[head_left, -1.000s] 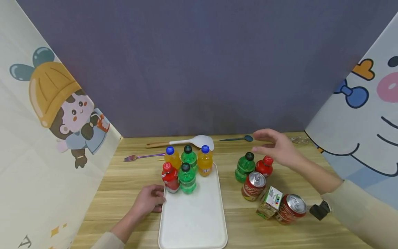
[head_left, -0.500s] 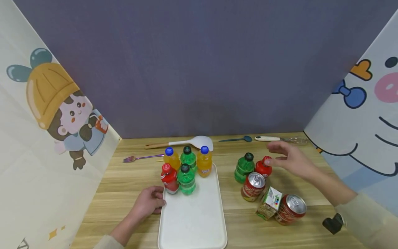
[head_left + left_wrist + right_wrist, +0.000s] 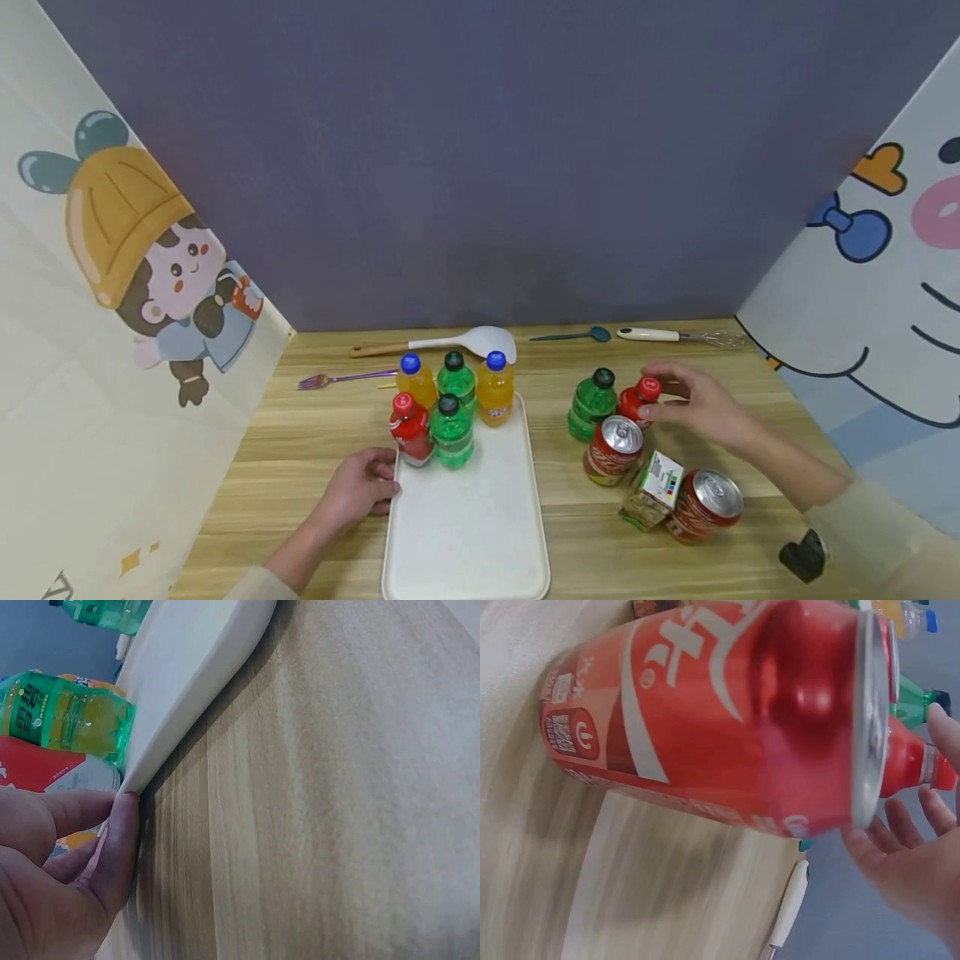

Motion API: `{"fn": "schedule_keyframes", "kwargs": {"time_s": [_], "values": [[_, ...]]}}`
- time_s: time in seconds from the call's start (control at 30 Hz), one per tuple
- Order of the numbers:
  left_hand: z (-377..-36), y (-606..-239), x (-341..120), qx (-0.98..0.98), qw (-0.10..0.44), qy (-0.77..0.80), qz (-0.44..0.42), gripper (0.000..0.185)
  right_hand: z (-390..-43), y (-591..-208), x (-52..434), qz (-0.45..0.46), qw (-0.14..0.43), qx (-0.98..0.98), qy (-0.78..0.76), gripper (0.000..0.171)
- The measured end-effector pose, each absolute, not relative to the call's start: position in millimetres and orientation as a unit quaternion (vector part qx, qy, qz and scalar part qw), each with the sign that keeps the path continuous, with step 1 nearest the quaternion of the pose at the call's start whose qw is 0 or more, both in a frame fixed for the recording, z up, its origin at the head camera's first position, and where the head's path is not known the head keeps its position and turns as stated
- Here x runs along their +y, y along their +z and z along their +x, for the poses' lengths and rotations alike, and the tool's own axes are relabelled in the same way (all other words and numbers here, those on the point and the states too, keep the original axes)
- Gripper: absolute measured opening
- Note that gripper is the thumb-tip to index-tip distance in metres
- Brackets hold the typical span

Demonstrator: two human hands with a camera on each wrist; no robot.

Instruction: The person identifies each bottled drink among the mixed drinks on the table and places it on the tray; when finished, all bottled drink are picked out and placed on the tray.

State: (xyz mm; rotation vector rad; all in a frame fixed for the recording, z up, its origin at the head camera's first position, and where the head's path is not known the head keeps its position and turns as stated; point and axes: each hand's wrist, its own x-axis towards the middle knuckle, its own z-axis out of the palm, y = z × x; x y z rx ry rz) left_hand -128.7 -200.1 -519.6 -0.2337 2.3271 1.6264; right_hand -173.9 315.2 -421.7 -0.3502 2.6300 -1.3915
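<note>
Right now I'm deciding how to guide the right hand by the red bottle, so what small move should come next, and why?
Probably close the fingers round the red bottle just below its cap. The right hand is open beside it, fingertips at the cap but not yet curled round. The bottle stands upright, tight between the green bottle and a red can, so a high grip looks safest. The left hand rests at the tray's edge.

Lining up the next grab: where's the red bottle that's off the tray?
In the head view, the red bottle stands right of the white tray, between the green bottle and the right hand, just behind a red can.
</note>
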Motion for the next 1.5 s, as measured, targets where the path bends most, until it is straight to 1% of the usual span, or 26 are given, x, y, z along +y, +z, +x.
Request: {"fn": "schedule_keyframes", "kwargs": {"time_s": [0.2, 0.33, 0.53, 0.97, 1.1, 1.23, 1.5], "values": [[-129.0, -520.9, -200.6, 0.808, 0.149, 0.564, -0.084, 0.056, -171.7, -424.4, 312.1, -0.105, 0.08, 0.878, -0.46, 0.067], [-128.6, -520.8, -200.4, 0.807, 0.146, 0.566, -0.083, 0.057, -169.6, -425.7, 310.2, -0.095, 0.083, 0.879, -0.46, 0.061], [-128.4, -521.0, -200.2, 0.806, 0.144, 0.568, -0.083, 0.057, -169.6, -431.5, 309.7, -0.086, 0.073, 0.878, -0.466, 0.05], [-127.8, -520.1, -200.1, 0.805, 0.147, 0.569, -0.082, 0.058, -171.5, -435.0, 311.9, -0.078, 0.037, 0.891, -0.446, 0.047], [-128.5, -520.4, -198.8, 0.805, 0.148, 0.568, -0.087, 0.057, -171.6, -428.9, 312.9, -0.075, 0.022, 0.897, -0.436, 0.051], [-128.8, -520.2, -198.1, 0.806, 0.145, 0.567, -0.089, 0.057, -173.7, -420.2, 314.4, -0.075, 0.021, 0.89, -0.45, 0.056], [-127.2, -518.6, -198.0, 0.807, 0.14, 0.567, -0.084, 0.057, -175.1, -387.6, 313.7, -0.085, 0.0, 0.894, -0.441, 0.051]]}}
